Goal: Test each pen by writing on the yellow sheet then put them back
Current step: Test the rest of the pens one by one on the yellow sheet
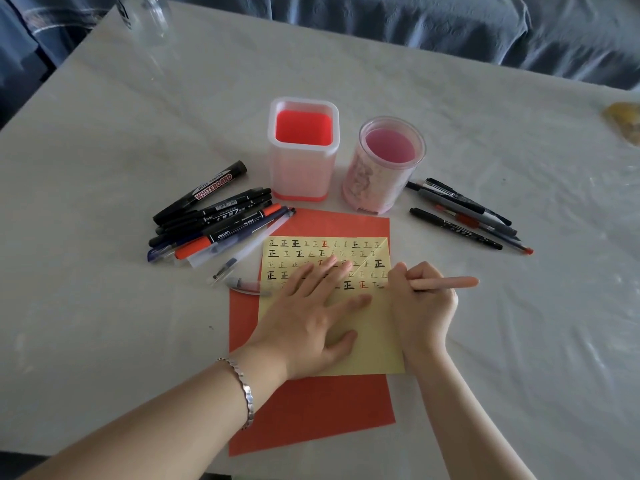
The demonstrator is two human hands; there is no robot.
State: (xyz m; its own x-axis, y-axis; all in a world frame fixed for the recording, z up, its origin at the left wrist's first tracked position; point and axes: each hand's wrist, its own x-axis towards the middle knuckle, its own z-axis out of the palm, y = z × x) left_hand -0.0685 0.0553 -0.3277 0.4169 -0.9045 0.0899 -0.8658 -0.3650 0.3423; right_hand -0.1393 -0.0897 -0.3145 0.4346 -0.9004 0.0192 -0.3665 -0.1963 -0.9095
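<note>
The yellow sheet (377,341) lies on a red sheet (311,410) and carries rows of written marks in black and red. My left hand (311,313) presses flat on it with fingers spread. My right hand (420,306) grips a peach-coloured pen (450,283) at the sheet's right edge, tip down near the last mark. A pile of black and red markers (214,220) lies to the left. Several more pens (467,213) lie to the right. Two pen holders stand behind with nothing in them: a square one (304,188) and a round pink one (374,188).
A loose clear pen cap (242,285) and a small clear pen (223,268) lie at the sheet's left. A glass bottle (145,15) stands far left. A yellowish object (623,119) sits at the right edge. Blue fabric runs behind the white table (104,306).
</note>
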